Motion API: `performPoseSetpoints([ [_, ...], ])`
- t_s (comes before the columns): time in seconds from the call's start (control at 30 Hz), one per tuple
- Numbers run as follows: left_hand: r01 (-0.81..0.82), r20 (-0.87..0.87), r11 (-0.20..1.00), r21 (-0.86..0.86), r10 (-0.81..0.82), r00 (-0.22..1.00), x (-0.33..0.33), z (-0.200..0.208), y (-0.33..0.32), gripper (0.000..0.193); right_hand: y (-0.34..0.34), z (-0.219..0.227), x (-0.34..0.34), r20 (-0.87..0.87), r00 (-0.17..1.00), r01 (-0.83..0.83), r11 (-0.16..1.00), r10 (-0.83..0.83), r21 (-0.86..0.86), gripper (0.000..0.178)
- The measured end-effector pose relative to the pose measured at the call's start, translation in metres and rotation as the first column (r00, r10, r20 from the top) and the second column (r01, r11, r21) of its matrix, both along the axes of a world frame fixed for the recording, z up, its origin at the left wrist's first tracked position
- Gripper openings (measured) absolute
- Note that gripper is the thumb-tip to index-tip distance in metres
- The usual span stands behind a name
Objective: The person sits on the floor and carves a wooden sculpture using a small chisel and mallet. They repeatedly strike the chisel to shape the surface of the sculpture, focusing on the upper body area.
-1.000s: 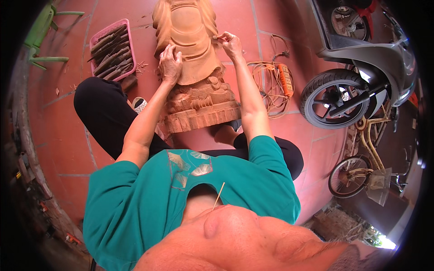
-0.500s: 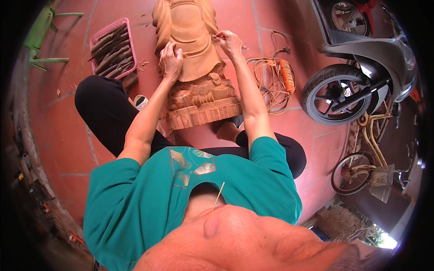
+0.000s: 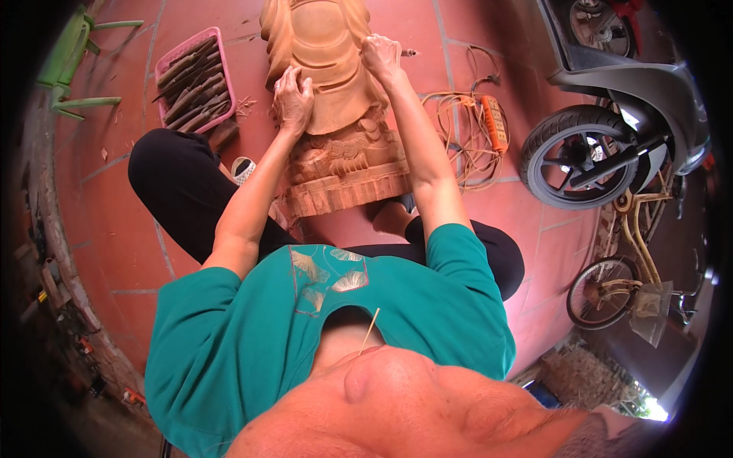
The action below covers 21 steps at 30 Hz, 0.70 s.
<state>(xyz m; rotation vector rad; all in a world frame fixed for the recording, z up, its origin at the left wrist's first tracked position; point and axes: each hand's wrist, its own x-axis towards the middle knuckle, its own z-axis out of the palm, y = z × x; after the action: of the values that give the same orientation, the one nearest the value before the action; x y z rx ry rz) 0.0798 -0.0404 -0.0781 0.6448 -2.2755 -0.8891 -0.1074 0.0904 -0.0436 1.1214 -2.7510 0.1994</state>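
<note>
A carved wooden statue (image 3: 324, 80) with draped robe folds lies on the floor before me, its rough base (image 3: 347, 191) nearest to me and its top cut off by the upper edge. My left hand (image 3: 293, 101) rests on the statue's left side, fingers laid on the wood and slightly bent. At the statue's right edge, my right hand (image 3: 382, 57) is closed around a slim tool (image 3: 410, 53). Only one end of that tool shows, sticking out to the right of the fist; its working tip is hidden.
To the left stands a pink basket (image 3: 230, 91) full of dark-handled tools, with a green chair (image 3: 72, 65) beyond it. An orange power strip (image 3: 495, 124) and coiled cord (image 3: 456, 164) lie right of the statue. A motorbike (image 3: 584, 156) and a bicycle (image 3: 607, 294) stand farther right.
My right hand has moved slightly farther away along the statue's edge and turned, its fingers now more tightly closed. The left hand stays at the same place on the wood.
</note>
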Motion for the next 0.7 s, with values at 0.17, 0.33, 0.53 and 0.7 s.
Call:
performPoseSetpoints([
  [0.17,0.003,0.029,1.0,-0.03,-0.002,1.0,-0.002,0.0,-0.002,0.035,0.012,0.005,0.001,0.007,0.98,-0.199,0.976,0.2,-0.084,0.014],
  [0.33,-0.002,0.024,1.0,-0.02,0.003,1.0,-0.001,-0.004,-0.001,0.035,0.034,0.015,0.02,0.07,0.948,-0.306,0.95,0.31,-0.068,0.01],
  [0.53,-0.016,0.005,1.0,-0.006,0.016,1.0,0.0,-0.001,0.001,0.033,0.039,0.023,0.048,0.118,0.973,-0.178,0.969,0.2,-0.174,0.009],
  [0.7,-0.005,0.011,1.0,-0.025,0.005,1.0,0.001,-0.001,-0.001,0.033,0.027,0.001,0.026,0.067,0.995,-0.063,0.983,0.076,-0.172,0.011],
])
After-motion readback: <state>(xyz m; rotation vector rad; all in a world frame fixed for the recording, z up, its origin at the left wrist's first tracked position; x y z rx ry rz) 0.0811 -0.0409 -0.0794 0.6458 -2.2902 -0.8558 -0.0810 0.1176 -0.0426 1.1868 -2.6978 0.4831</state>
